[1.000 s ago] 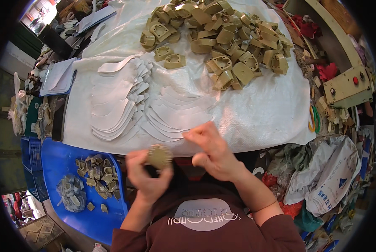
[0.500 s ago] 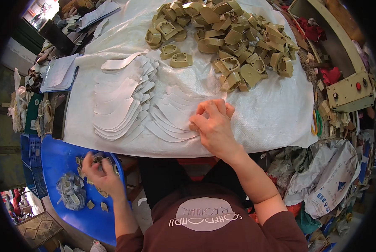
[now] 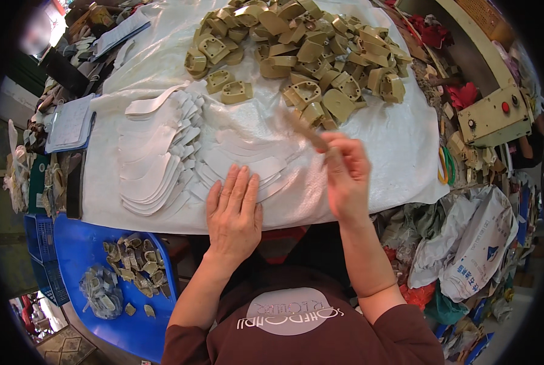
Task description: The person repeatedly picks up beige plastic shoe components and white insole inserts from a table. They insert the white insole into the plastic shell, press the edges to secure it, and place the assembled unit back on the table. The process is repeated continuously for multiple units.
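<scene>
My right hand (image 3: pixel 348 173) is raised over the white sheet, pinching one end of a thin brown curved strip (image 3: pixel 303 129) blurred by motion. My left hand (image 3: pixel 234 210) lies flat, fingers stretched out, on the lower edge of a fanned row of white curved strips (image 3: pixel 247 151). Left of it is a larger overlapping stack of similar white strips (image 3: pixel 147 155). Beyond the right hand lies a heap of olive-tan, heel-shaped blocks (image 3: pixel 340 104), some showing small holes.
A blue plastic chair (image 3: pixel 89 243) at the left holds tan pieces (image 3: pixel 139 263) and a clear bag (image 3: pixel 102 292) of parts. A clipboard with papers (image 3: pixel 69 125) lies at the left edge. A control box with a red button (image 3: pixel 495 114) and plastic sacks (image 3: pixel 478 243) are at the right.
My left hand has come from over the blue chair onto the white strips. My right hand has lifted off the strips and moved right, now with a strip in it. The view has shifted slightly.
</scene>
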`<state>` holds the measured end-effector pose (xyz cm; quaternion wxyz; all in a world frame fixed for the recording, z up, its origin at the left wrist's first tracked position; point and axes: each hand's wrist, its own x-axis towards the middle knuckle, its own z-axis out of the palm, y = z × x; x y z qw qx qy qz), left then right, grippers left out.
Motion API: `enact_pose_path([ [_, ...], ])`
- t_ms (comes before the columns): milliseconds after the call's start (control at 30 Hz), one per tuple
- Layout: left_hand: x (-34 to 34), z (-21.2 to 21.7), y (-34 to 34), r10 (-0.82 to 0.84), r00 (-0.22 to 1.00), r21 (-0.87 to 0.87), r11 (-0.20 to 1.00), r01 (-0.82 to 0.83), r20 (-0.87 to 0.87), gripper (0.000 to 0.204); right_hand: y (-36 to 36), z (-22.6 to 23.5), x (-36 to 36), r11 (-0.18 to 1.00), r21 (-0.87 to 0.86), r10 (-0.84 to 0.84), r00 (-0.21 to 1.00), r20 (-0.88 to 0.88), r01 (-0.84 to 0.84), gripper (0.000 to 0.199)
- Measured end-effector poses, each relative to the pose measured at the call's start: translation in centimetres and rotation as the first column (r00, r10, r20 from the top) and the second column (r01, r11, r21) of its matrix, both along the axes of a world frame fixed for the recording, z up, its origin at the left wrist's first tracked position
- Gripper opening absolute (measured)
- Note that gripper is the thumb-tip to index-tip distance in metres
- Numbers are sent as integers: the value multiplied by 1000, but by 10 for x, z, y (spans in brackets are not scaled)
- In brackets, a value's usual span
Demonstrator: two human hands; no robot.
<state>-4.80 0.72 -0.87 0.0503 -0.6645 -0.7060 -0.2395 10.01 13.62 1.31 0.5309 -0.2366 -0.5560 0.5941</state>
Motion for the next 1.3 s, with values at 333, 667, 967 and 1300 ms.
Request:
enact_pose_path([
  [333, 21, 27, 6, -78, 152, 71, 996, 49, 985, 40, -10, 25, 17, 717, 602, -27, 849, 527, -351, 25],
  [667, 31, 24, 8, -47, -180, 48, 999, -3, 982, 45, 71, -12, 20, 670, 742, -623, 531, 574, -15, 37],
  [967, 26, 16, 1, -111, -103, 111, 994, -1, 989, 44, 89, -21, 32, 928, -79, -326, 897, 298, 363, 26],
  [1300, 22, 8, -8, -31, -91, 39, 995, 87, 995, 40, 34, 8, 49, 523, 701, -835, 456, 307, 485, 31],
])
